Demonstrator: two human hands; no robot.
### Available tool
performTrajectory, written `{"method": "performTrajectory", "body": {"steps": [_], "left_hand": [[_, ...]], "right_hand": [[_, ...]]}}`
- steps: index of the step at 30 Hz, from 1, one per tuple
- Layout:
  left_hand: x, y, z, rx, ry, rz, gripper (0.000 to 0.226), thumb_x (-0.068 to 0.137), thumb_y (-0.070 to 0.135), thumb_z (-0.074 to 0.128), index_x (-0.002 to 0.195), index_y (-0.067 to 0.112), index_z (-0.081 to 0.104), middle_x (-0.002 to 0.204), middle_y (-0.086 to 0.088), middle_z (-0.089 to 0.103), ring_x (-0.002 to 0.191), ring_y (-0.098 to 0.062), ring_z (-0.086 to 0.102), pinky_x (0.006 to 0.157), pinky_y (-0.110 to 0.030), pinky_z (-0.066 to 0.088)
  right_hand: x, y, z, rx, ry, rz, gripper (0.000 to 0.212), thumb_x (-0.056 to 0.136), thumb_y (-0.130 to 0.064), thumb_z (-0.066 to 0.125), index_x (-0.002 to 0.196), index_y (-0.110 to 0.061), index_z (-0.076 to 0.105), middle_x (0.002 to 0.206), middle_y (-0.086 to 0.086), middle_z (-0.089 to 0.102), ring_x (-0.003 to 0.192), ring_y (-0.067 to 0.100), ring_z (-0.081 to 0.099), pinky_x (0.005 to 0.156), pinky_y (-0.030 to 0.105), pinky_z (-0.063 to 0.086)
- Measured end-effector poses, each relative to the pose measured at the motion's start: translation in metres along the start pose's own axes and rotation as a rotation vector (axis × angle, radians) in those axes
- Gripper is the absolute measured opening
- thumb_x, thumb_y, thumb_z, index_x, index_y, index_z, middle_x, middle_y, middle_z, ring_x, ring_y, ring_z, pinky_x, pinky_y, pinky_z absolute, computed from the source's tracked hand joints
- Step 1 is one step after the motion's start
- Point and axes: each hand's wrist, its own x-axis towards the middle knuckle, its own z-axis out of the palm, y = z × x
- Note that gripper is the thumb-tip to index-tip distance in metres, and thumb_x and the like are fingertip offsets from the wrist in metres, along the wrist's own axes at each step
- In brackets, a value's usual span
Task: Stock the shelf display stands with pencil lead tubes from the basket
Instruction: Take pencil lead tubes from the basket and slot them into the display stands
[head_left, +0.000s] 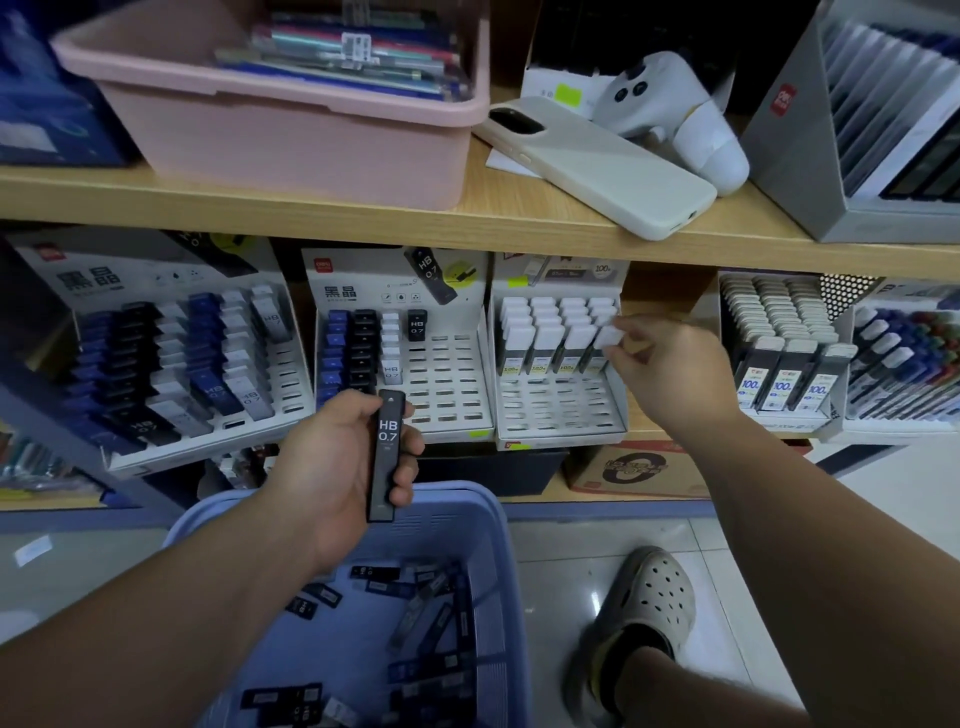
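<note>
My left hand (340, 467) grips a black lead tube (385, 457) marked HB 0.7, upright above the blue basket (483, 512). Several dark lead tubes (415, 623) lie loose in the basket. My right hand (670, 369) pinches the white cap of a white-capped tube (607, 336) at the right column of the right display stand (561, 410). The middle display stand (447, 384) holds blue, black and white tubes in its left columns, with open slots on its right. A fuller left display stand (171, 353) sits beside it.
On the upper wooden shelf (519, 218) sit a pink tub (291, 119) of pens, a phone (597, 161), a white handheld device (680, 114) and a grey file box (857, 119). More lead stands (789, 353) fill the right. A foot in a clog (644, 608) rests on the tiled floor.
</note>
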Motion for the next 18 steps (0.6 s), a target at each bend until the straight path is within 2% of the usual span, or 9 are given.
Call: {"method": "performTrajectory", "body": {"steps": [2, 4, 6, 8, 11, 15, 18], "left_hand": [[-0.007, 0.007, -0.007, 0.002, -0.019, 0.044, 0.029, 0.102, 0.024, 0.035, 0.105, 0.009, 0.059, 0.070, -0.008, 0.057, 0.049, -0.018, 0.044, 0.044, -0.029, 0.037], [-0.015, 0.014, -0.017, 0.040, -0.038, 0.098, 0.031, 0.106, 0.026, 0.035, 0.109, 0.011, 0.062, 0.072, -0.008, 0.058, 0.053, -0.018, 0.048, 0.047, -0.029, 0.042], [-0.024, 0.020, -0.028, 0.083, -0.031, 0.133, 0.030, 0.108, 0.029, 0.036, 0.110, 0.017, 0.063, 0.074, -0.008, 0.059, 0.056, -0.018, 0.051, 0.049, -0.031, 0.045], [-0.032, 0.025, -0.042, 0.145, -0.012, 0.153, 0.028, 0.108, 0.031, 0.039, 0.113, 0.020, 0.064, 0.074, -0.008, 0.058, 0.056, -0.018, 0.049, 0.050, -0.031, 0.043], [-0.043, 0.030, -0.060, 0.206, 0.000, 0.180, 0.024, 0.106, 0.030, 0.044, 0.111, 0.018, 0.065, 0.075, -0.011, 0.059, 0.057, -0.019, 0.048, 0.052, -0.030, 0.038], [-0.056, 0.035, -0.078, 0.225, 0.023, 0.226, 0.025, 0.106, 0.025, 0.045, 0.102, 0.016, 0.068, 0.079, -0.015, 0.063, 0.055, -0.020, 0.048, 0.052, -0.031, 0.035], [-0.062, 0.041, -0.091, 0.281, 0.041, 0.258, 0.025, 0.106, 0.026, 0.044, 0.108, 0.012, 0.065, 0.079, -0.014, 0.063, 0.057, -0.020, 0.050, 0.051, -0.031, 0.038]], "right_hand": [[0.001, -0.017, -0.006, -0.081, 0.079, -0.027, 0.033, 0.089, -0.034, 0.070, 0.119, -0.021, 0.070, 0.113, 0.007, 0.065, 0.088, 0.029, 0.066, 0.079, 0.041, 0.056], [0.000, -0.049, -0.012, 0.019, 0.115, -0.098, 0.026, 0.090, -0.033, 0.070, 0.111, -0.018, 0.073, 0.101, 0.005, 0.066, 0.082, 0.024, 0.065, 0.075, 0.037, 0.055], [-0.006, -0.094, -0.018, 0.212, -0.029, -0.171, 0.017, 0.092, -0.034, 0.069, 0.101, -0.021, 0.076, 0.090, -0.005, 0.069, 0.078, 0.012, 0.064, 0.075, 0.031, 0.053], [-0.022, -0.142, -0.019, 0.407, -0.297, -0.203, 0.015, 0.092, -0.037, 0.069, 0.099, -0.027, 0.077, 0.089, -0.015, 0.071, 0.082, 0.001, 0.064, 0.076, 0.023, 0.051], [-0.046, -0.195, -0.004, 0.548, -0.546, -0.253, 0.017, 0.089, -0.033, 0.074, 0.103, -0.023, 0.078, 0.088, -0.011, 0.073, 0.080, -0.001, 0.065, 0.072, 0.015, 0.049], [-0.054, -0.234, 0.019, 0.619, -0.583, -0.222, 0.009, 0.086, -0.023, 0.079, 0.094, -0.020, 0.078, 0.077, -0.009, 0.070, 0.065, -0.004, 0.059, 0.063, 0.013, 0.045], [-0.055, -0.251, 0.026, 0.709, -0.592, -0.183, 0.006, 0.084, -0.023, 0.081, 0.088, -0.022, 0.077, 0.079, -0.003, 0.072, 0.070, 0.003, 0.063, 0.067, 0.025, 0.056]]}}
